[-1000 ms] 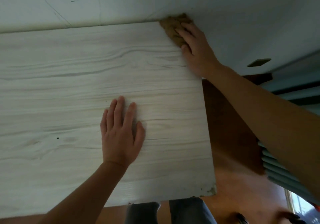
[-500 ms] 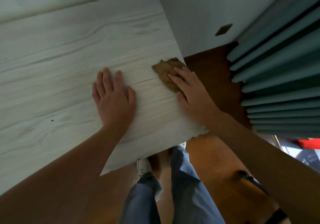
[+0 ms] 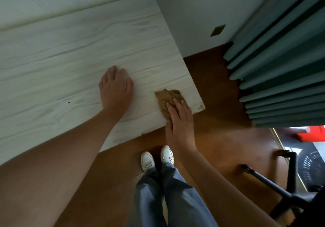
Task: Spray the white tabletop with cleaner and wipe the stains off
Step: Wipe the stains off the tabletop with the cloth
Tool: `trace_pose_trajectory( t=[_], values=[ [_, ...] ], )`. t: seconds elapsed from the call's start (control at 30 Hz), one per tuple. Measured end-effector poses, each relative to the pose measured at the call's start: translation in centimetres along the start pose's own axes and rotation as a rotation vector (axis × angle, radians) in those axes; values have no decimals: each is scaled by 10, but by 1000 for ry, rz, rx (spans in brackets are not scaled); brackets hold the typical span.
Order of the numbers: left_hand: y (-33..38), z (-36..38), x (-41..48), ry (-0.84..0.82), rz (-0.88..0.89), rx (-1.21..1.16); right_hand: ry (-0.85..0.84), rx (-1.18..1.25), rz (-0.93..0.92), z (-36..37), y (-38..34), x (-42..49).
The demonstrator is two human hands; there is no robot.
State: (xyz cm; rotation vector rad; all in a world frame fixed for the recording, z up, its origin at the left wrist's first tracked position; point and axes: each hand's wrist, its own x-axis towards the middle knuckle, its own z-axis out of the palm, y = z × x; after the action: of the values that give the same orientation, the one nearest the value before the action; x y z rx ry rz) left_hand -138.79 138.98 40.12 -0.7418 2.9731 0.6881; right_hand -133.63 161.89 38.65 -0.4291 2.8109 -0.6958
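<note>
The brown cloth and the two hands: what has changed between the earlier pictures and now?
The right hand slid the brown cloth along the right edge of the white tabletop, from the far corner at the wall to the near corner, pressing flat on it throughout. The left hand stayed flat on the tabletop; the dark speck remains.

Dim, soft daylight enters low right beneath the curtain (image 3: 281,60); the tabletop (image 3: 61,60) has a cool greenish cast, lines bow toward the edges
</note>
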Motion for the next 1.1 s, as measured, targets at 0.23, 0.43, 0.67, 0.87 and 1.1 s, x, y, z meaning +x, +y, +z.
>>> trace_pose_trajectory(
  t=[0.23,0.43,0.67,0.87,1.1],
  values=[
    [-65,-41,-89,-4,-126,88,-76,-86,-80,-5,11,6],
    [-141,-74,-145,-59,-209,216,5,-96,-24,7,-17,16],
    [-197,-108,-175,-32,-279,247,-10,-109,-15,36,-72,19],
    [-255,-122,-171,-10,-236,237,-56,-130,-32,72,-141,22],
    [-312,-125,-146,38,-105,199,-45,-89,-81,135,-249,15]
  ],
)
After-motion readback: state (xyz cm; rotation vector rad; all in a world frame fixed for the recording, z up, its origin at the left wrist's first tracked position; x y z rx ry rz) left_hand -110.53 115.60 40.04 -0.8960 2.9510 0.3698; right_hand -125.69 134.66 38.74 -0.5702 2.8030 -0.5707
